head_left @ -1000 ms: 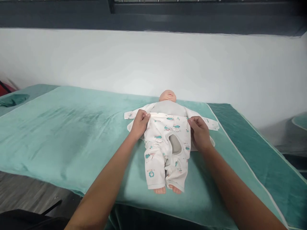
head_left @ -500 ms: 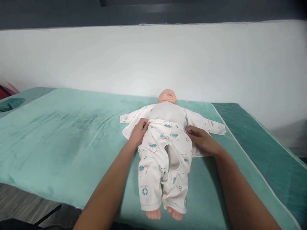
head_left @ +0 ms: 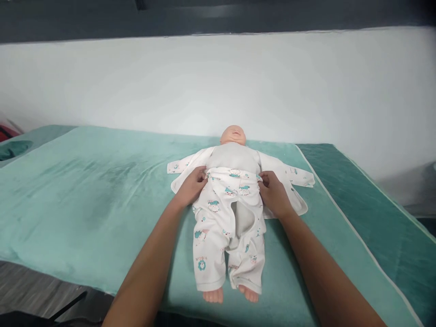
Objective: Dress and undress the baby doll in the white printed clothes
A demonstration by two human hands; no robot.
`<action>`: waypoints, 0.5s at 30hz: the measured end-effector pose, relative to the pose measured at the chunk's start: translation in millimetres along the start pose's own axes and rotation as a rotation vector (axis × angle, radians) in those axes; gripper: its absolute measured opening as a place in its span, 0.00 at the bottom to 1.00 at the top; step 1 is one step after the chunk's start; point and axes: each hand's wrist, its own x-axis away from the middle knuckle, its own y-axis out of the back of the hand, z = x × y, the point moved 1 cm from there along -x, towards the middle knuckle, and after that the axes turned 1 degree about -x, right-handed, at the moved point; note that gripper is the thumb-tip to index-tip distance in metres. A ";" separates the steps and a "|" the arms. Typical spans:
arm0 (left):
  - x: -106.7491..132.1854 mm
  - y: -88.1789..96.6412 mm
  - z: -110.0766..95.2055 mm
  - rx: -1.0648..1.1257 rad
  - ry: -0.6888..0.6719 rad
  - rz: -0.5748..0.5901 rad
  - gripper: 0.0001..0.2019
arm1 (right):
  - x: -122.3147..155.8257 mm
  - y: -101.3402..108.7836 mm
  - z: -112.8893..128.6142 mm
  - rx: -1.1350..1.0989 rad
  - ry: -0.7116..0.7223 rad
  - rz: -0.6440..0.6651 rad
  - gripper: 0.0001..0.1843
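A baby doll [head_left: 233, 154] lies on its back, its head at the far end and its feet toward me. White baby pants [head_left: 211, 227] with a teal cartoon print cover its legs up to the waist; a gap at the crotch shows the pale body. Its arms are in the sleeves of a white jacket [head_left: 277, 172] that lies open at the front. My left hand [head_left: 193, 185] pinches the waistband at the doll's left-hand side in view. Across from it, my right hand [head_left: 273, 190] grips the waistband's other side.
A light green blanket [head_left: 102, 204] is spread under the doll, with a darker green strip [head_left: 361, 200] at the right. Behind rises a white wall [head_left: 218, 81]. Something red [head_left: 7, 132] shows at the far left, and grey floor [head_left: 30, 286] at the lower left.
My right hand has shifted up along the pants' side to the waistband, and that side sits slightly higher. The left hand stays at its side. The view has moved slightly.
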 end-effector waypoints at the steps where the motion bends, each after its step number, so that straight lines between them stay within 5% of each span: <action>1: 1.5 0.0 -4.2 -0.011 -0.006 0.034 0.21 | 0.2 -1.3 0.3 -0.024 -0.041 0.028 0.12; 6: 5.0 0.0 -23.2 -0.042 0.009 0.107 0.16 | -3.1 -6.3 -1.3 -0.344 -0.263 0.175 0.19; 15: 5.3 -7.9 -27.7 0.245 0.102 0.142 0.20 | -2.4 -11.8 17.6 -0.654 -0.222 0.299 0.19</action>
